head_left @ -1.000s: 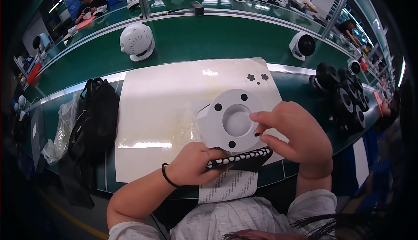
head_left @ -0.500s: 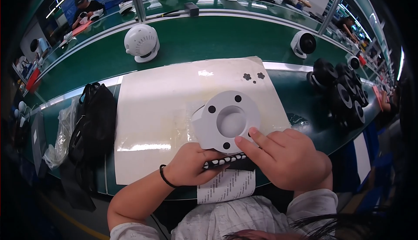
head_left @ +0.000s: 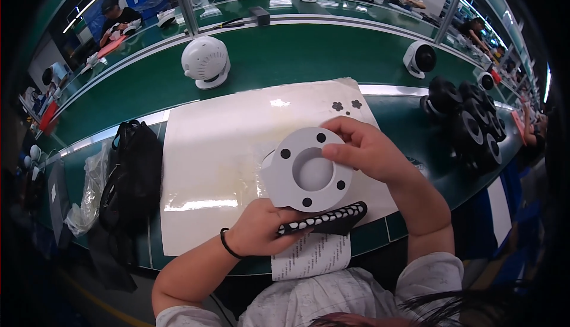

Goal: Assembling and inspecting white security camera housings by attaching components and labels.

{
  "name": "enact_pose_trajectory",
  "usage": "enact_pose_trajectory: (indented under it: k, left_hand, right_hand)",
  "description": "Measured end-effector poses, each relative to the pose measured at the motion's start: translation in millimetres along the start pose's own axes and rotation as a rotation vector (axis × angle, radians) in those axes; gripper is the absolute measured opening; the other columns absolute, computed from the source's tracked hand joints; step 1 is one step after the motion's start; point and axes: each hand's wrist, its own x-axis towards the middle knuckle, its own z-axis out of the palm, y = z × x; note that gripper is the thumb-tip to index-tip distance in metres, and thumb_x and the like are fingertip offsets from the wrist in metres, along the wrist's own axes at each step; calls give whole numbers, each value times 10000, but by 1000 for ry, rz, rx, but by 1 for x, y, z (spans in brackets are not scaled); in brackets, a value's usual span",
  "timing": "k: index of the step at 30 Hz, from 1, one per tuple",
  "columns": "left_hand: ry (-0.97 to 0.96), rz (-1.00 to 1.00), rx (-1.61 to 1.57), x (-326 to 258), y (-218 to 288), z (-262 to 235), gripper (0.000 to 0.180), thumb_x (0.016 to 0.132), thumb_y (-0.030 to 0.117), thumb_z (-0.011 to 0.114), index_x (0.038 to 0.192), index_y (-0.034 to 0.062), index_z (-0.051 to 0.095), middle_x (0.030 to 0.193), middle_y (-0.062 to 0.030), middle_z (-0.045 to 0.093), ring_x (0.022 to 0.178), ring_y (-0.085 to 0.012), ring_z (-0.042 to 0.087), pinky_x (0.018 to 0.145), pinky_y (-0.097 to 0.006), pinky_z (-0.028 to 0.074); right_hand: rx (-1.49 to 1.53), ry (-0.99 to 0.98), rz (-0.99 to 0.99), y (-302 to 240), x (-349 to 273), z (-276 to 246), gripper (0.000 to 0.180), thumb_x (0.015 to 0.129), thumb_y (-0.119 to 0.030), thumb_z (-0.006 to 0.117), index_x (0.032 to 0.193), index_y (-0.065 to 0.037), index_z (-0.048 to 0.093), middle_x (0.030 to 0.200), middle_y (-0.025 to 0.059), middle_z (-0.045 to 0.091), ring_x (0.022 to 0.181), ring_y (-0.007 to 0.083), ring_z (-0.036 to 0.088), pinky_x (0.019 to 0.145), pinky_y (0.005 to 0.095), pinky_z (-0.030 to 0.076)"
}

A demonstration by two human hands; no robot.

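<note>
A white device (head_left: 275, 178) with its round base turned up is held over the pale work mat. Its base has a recessed middle, with several black round pads spaced around the ring. My right hand (head_left: 371, 152) grips the upper right rim, thumb on the face and fingers around the edge. Below the base, my left hand (head_left: 261, 226) is closed on a black strip (head_left: 323, 219) with rows of white round holes. Its fingertips lie beneath the device's lower edge; whether they also support it I cannot tell. White printed paper (head_left: 312, 259) hangs below the strip.
The pale mat (head_left: 202, 167) carries black flower-shaped marks. A black bag (head_left: 133, 172) and clear plastic (head_left: 89, 193) lie left. White rounded devices (head_left: 206, 60) stand behind, one black-faced (head_left: 420, 59). Several black round parts (head_left: 469, 119) cluster right. People work across the green bench.
My right hand has moved from the base's lower right, where its fingers touched the ring, up to the upper right rim and grips it. The black strip's right end now shows.
</note>
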Motion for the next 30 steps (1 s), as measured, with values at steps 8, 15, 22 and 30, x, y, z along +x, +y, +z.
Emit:
enact_pose_trajectory:
  k: [8,15,22,30]
  left_hand:
    - [-114,-86,-29,-9,-6,-5,215,684,140,624,891,84,607,782,-74,606,700,-263,592,618,-327,478]
    - [-65,-23,-95,-8,-8,2,159,721,113,650,871,79,608,687,-63,566,605,-236,568,534,-310,443]
    - [-123,-140,-142,-6,-7,-7,151,752,170,596,867,73,585,784,-95,583,729,-290,569,620,-351,456]
    - [-12,-116,-303,-15,-18,-8,181,747,171,639,852,36,581,773,-119,573,726,-302,561,618,-351,443]
  right_hand:
    - [154,145,-115,-7,29,-41,195,825,-138,577,975,-14,594,787,17,608,680,59,563,595,185,449]
    - [-1571,800,-573,83,146,-108,129,812,-196,547,887,-104,598,773,68,564,747,198,582,604,321,476]
    - [-1646,575,119,110,188,-102,375,895,-350,409,858,-49,630,900,126,630,873,287,592,769,376,460]
    - [-1221,-212,-138,57,224,-28,430,828,-375,528,1156,-98,544,1206,125,514,1114,283,478,933,345,375]
